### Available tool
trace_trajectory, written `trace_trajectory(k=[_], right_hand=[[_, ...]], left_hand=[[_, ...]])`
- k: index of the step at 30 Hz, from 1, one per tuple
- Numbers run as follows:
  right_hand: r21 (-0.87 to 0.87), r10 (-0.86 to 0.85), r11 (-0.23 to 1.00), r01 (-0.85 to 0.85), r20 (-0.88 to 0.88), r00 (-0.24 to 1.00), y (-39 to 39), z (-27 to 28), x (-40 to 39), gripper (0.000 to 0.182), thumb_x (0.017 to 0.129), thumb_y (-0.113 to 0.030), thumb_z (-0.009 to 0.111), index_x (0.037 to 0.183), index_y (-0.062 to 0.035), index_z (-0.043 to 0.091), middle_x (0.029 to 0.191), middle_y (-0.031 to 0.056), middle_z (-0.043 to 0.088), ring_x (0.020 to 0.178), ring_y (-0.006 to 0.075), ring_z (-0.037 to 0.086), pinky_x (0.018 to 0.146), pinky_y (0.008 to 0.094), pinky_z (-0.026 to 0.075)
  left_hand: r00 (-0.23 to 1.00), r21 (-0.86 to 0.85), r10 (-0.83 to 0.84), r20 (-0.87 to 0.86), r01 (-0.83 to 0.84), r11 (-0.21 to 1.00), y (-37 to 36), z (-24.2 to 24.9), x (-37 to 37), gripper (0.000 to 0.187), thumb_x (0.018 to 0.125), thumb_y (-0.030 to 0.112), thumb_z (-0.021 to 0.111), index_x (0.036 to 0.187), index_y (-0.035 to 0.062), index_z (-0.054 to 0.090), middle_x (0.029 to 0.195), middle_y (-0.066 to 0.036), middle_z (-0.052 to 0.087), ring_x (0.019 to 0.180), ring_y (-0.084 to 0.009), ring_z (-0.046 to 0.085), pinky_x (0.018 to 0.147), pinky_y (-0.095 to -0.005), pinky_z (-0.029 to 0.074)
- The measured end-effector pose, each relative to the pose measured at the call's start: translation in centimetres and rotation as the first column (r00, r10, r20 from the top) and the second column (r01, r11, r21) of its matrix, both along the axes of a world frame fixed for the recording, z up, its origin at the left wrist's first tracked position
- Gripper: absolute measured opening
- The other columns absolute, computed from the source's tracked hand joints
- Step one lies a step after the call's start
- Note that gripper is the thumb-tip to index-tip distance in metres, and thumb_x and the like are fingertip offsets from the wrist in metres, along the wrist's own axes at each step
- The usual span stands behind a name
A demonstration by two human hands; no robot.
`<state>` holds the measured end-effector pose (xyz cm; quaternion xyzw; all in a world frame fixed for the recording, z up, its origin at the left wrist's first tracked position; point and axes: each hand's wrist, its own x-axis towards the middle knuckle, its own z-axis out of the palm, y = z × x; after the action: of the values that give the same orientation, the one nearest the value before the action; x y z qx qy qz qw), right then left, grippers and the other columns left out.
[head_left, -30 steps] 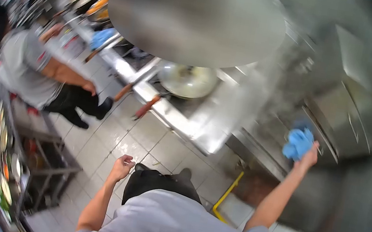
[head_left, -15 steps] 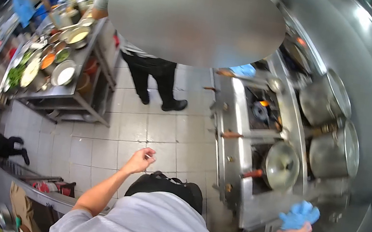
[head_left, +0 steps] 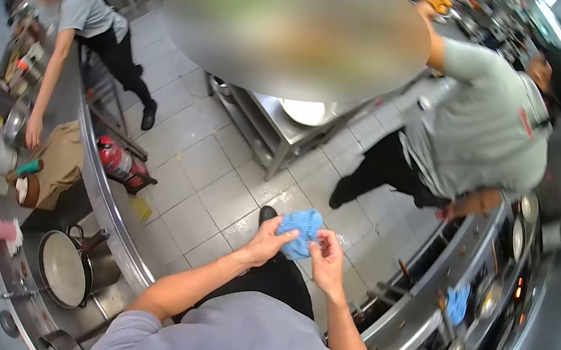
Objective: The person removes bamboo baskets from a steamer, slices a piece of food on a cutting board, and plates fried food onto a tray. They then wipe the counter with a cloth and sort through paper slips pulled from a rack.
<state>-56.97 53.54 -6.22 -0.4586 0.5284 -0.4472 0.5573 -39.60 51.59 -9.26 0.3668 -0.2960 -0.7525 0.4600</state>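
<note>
Two hands, mine, one blue cloth (head_left: 299,233) between them, before my waist. Left hand (head_left: 267,244): closed on cloth's left side, thumb over it. Right hand (head_left: 327,261): fingers curled, tips at cloth's right edge; pinch or mere touch, cannot tell. Beyond both hands: bench (head_left: 286,131) bearing white bowl (head_left: 304,111). Left of left hand: red fire extinguisher (head_left: 121,163); farther left, nearer me, round pan (head_left: 65,270). Right of right hand: stove, second blue cloth (head_left: 456,304) on it. Co-worker (head_left: 482,123) beyond right hand, to right.
</note>
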Motion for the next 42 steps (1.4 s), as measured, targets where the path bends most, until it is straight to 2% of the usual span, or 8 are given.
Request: trace_trajectory(k=[8, 13, 20, 26, 31, 36, 38, 42], right_hand=[[0.031, 0.617, 0.775, -0.631, -0.255, 0.745, -22.3, 1.7, 12.8, 0.029, 0.091, -0.008, 0.067, 0.119, -0.0024, 0.059, 0.116, 0.0086, 0.061, 0.108, 0.0199, 0.063, 0.083, 0.0322, 0.054], [-0.044, 0.818, 0.446, -0.894, -0.386, 0.427, -34.1, 5.7, 24.0, 0.028, 0.093, -0.013, 0.065, 0.118, -0.0026, 0.059, 0.116, 0.0113, 0.059, 0.104, 0.0239, 0.063, 0.080, 0.0342, 0.053], [-0.174, 0.826, 0.454, -0.874, -0.285, 0.486, -42.7, 4.8, 42.8, 0.038, 0.088, -0.004, 0.061, 0.126, -0.0023, 0.053, 0.116, 0.0173, 0.057, 0.097, 0.0311, 0.063, 0.079, 0.0394, 0.052], [-0.067, 0.719, 0.684, -0.726, -0.106, 0.687, -52.0, 6.7, 53.5, 0.050, 0.085, 0.007, 0.057, 0.133, -0.0012, 0.047, 0.113, 0.0142, 0.060, 0.100, 0.0218, 0.063, 0.081, 0.0329, 0.052], [-0.136, 0.589, 0.807, -0.575, 0.112, 0.800, -62.0, 11.7, 56.8, 0.083, 0.080, 0.001, 0.076, 0.149, -0.0054, 0.031, 0.130, 0.0086, 0.054, 0.123, 0.0192, 0.054, 0.105, 0.0356, 0.043], [-0.070, 0.429, 0.903, -0.424, 0.177, 0.886, -71.7, 11.4, 59.8, 0.077, 0.077, 0.005, 0.077, 0.144, -0.0056, 0.041, 0.128, 0.0019, 0.055, 0.119, 0.0116, 0.054, 0.104, 0.0304, 0.042], [-0.079, 0.348, 0.937, -0.339, 0.194, 0.917, -76.0, 10.8, 62.9, 0.067, 0.075, 0.011, 0.067, 0.137, -0.0044, 0.046, 0.120, 0.0012, 0.057, 0.112, 0.0099, 0.055, 0.098, 0.0265, 0.043], [-0.070, 0.383, 0.913, -0.403, -0.196, 0.903, -85.5, 9.6, 66.7, 0.053, 0.068, 0.009, 0.061, 0.120, -0.0042, 0.057, 0.102, 0.0037, 0.058, 0.097, 0.0101, 0.056, 0.086, 0.0258, 0.045]], left_hand=[[0.658, -0.157, 0.540, 0.524, -0.549, 0.821, -10.6, -0.3, 16.3, 0.023, 0.102, 0.018, 0.055, 0.114, 0.0002, 0.062, 0.106, -0.004, 0.067, 0.094, -0.0099, 0.061, 0.087, -0.0296, 0.051], [0.563, -0.104, 0.765, 0.315, -0.780, 0.617, -16.1, 3.8, 25.1, 0.025, 0.103, 0.018, 0.052, 0.114, -0.0018, 0.063, 0.107, -0.007, 0.068, 0.096, -0.0135, 0.064, 0.089, -0.0308, 0.051], [0.511, -0.102, 0.837, 0.196, -0.838, 0.535, -26.6, 4.3, 38.1, 0.024, 0.097, 0.013, 0.059, 0.116, -0.0007, 0.061, 0.108, -0.006, 0.067, 0.098, -0.0140, 0.064, 0.089, -0.0309, 0.051], [0.719, -0.284, 0.564, 0.407, -0.487, 0.826, -40.2, 7.0, 52.3, 0.028, 0.088, 0.007, 0.061, 0.116, 0.0008, 0.059, 0.105, -0.002, 0.062, 0.096, -0.0110, 0.059, 0.089, -0.0293, 0.049], [0.971, -0.343, 0.200, 0.132, -0.144, 0.928, -54.6, 10.9, 59.5, 0.047, 0.085, 0.001, 0.058, 0.132, 0.0008, 0.049, 0.115, -0.004, 0.060, 0.106, -0.0125, 0.057, 0.094, -0.0300, 0.046], [0.925, -0.504, 0.062, 0.374, 0.147, 0.851, -68.7, 12.4, 63.0, 0.047, 0.083, -0.006, 0.052, 0.130, -0.0056, 0.050, 0.115, -0.018, 0.062, 0.109, -0.0222, 0.061, 0.098, -0.0350, 0.046], [0.843, -0.593, 0.207, 0.496, 0.155, 0.790, -73.9, 11.4, 64.4, 0.045, 0.079, -0.007, 0.055, 0.124, -0.0043, 0.053, 0.115, -0.019, 0.059, 0.104, -0.0299, 0.061, 0.092, -0.0351, 0.048], [0.799, -0.549, 0.144, 0.584, 0.259, 0.794, -82.0, 12.4, 69.2, 0.033, 0.076, -0.008, 0.058, 0.108, -0.0014, 0.055, 0.101, -0.017, 0.052, 0.092, -0.0374, 0.057, 0.079, -0.0400, 0.048]])
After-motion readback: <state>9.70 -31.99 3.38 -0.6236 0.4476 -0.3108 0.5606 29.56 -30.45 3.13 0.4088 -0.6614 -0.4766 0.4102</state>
